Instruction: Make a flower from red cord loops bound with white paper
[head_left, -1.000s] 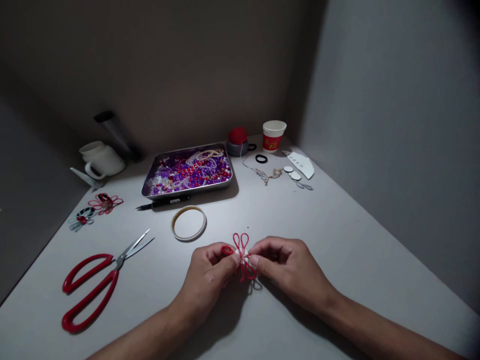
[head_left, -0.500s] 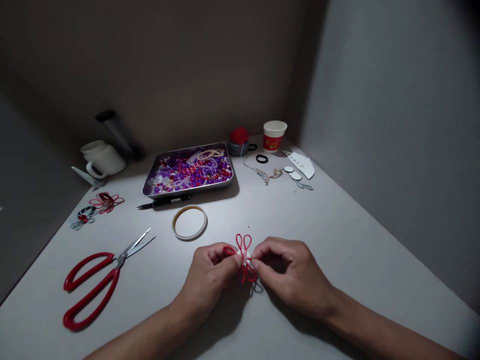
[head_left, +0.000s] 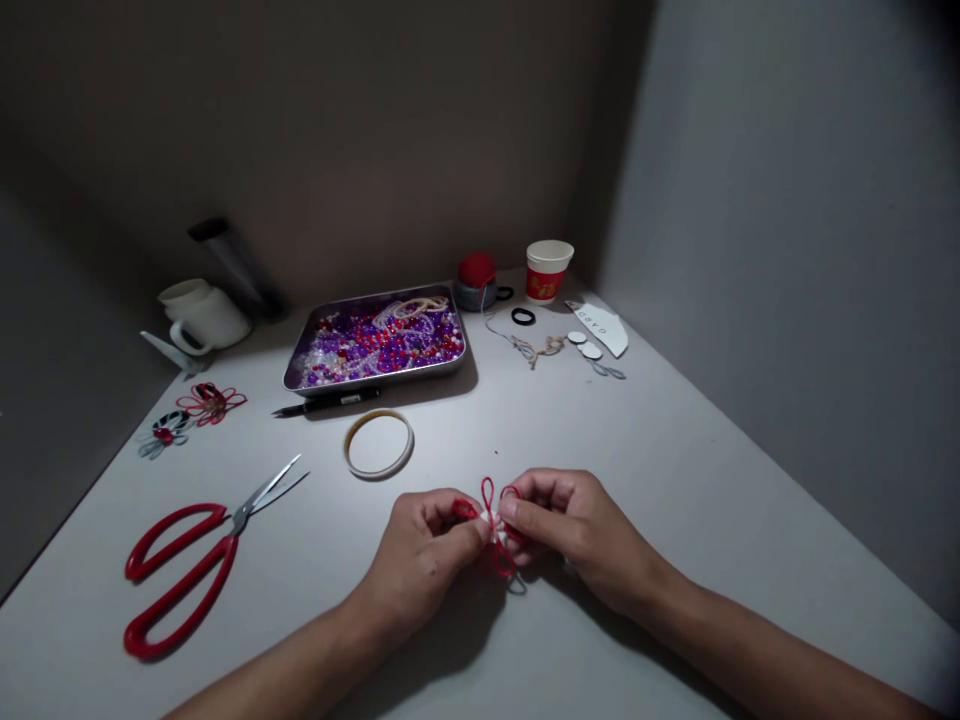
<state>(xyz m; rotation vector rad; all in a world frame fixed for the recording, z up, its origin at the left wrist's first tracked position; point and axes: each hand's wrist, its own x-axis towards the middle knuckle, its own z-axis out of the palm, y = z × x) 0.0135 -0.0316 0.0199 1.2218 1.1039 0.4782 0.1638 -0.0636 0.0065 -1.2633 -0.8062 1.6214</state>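
Note:
Between my hands, low over the table, is a red cord flower (head_left: 501,558) with several loops around a small white centre. My left hand (head_left: 435,535) pinches it from the left, thumb on the white centre. The thumb and forefinger of my right hand (head_left: 559,515) close on its right side, at the loops. A grey loop (head_left: 516,584) shows just below the flower. Part of the flower is hidden behind my fingers.
Red-handled scissors (head_left: 240,520) lie open at left, near a tape ring (head_left: 379,444). Behind stand a bead tray (head_left: 375,384), a pen (head_left: 330,403), a yarn ball (head_left: 477,275) and a paper cup (head_left: 549,272). Finished-looking cord flowers (head_left: 211,402) lie at far left.
My right hand has moved slightly up and left, its fingers now covering the flower's right loops. The flower has turned a little, and only one upright loop stands clear at its top.

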